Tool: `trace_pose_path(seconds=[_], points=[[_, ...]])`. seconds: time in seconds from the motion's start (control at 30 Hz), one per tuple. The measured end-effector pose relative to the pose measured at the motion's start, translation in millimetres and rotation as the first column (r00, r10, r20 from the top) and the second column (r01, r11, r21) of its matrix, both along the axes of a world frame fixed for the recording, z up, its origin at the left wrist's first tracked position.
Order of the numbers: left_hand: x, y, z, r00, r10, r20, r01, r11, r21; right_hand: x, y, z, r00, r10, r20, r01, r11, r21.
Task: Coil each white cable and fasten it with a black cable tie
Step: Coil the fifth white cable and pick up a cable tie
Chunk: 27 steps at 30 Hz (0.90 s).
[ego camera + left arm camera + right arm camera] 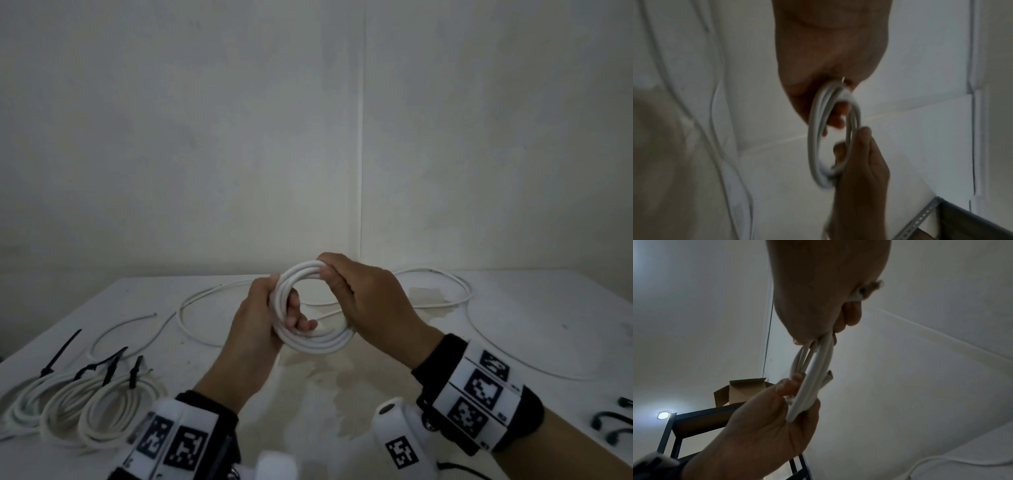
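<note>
Fingers (301,320) of the left hand (260,318): curled through a white cable coil (310,339), gripping its left side. Right hand (366,301): thumb and fingers pinching the coil's far right arc; coil held in the air above the tabletop (342,387). Loose white cables (205,298): trailing across the far tabletop, left and right. Three tied coils (82,407): near left, each bound with a black cable tie (61,353). Spare black ties (613,425): near right edge. Wrist bands (479,394): black-and-white square code markers, no readable writing. Cardboard box (740,392): open, on a dark metal shelf, contents not visible.
</note>
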<state>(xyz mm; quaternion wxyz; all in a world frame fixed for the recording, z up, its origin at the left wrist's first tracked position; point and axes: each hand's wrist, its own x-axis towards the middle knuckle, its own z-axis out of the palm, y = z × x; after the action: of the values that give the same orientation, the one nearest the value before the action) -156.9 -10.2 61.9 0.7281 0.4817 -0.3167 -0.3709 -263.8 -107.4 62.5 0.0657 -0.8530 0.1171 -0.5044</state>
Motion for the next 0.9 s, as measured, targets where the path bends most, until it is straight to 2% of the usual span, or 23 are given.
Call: trace_pose_path(seconds=[0.1,0.2,0.27,0.37,0.47,0.57,0.67,0.77,0.9], points=[[9.9,2.6,12.7,0.977,-0.172,0.128,0.148,0.973,0.178,-2.5,-3.9,2.1,0.991,0.059,-0.121,-0.067,0.996,-0.065],[-2.2,2.3,17.3,0.985,-0.107,0.137,0.079,0.977,0.198,-2.4,-4.1,6.3,0.974,0.131,-0.186,-0.133,0.991,0.005],[-9.6,-0.2,13.9,0.995,0.003,0.103,-0.018,0.989,0.144,-2.3,-3.3,4.8,0.980,0.161,-0.121,-0.150,0.984,0.091],[-9.5,-2.0,11.8,0.991,0.110,-0.069,-0.109,0.994,0.029,0.6,2.1,-4.7,0.981,0.194,0.021,-0.192,0.938,0.289],[-11.1,-2.8,7.2,0.982,0.113,-0.154,-0.121,0.992,-0.044,3.4,3.2,-12.3,0.971,0.211,0.110,-0.235,0.926,0.296],[-5.6,2.3,3.6,0.997,0.000,-0.076,0.000,1.000,-0.001,-0.2,-1.3,-12.3,0.969,0.231,0.090,-0.247,0.930,0.272],[2.3,8.8,12.9,0.989,-0.120,0.087,0.106,0.983,0.153,-4.0,-2.5,-11.3,0.965,0.263,-0.007,-0.255,0.942,0.219],[-5.8,10.3,19.7,0.982,-0.042,0.183,0.002,0.977,0.212,-4.5,-0.7,-11.2,0.960,0.279,-0.027,-0.270,0.947,0.175],[-12.8,9.0,16.6,0.981,0.061,0.186,-0.095,0.979,0.183,-8.4,-0.8,-9.4,0.958,0.283,-0.043,-0.257,0.917,0.306]])
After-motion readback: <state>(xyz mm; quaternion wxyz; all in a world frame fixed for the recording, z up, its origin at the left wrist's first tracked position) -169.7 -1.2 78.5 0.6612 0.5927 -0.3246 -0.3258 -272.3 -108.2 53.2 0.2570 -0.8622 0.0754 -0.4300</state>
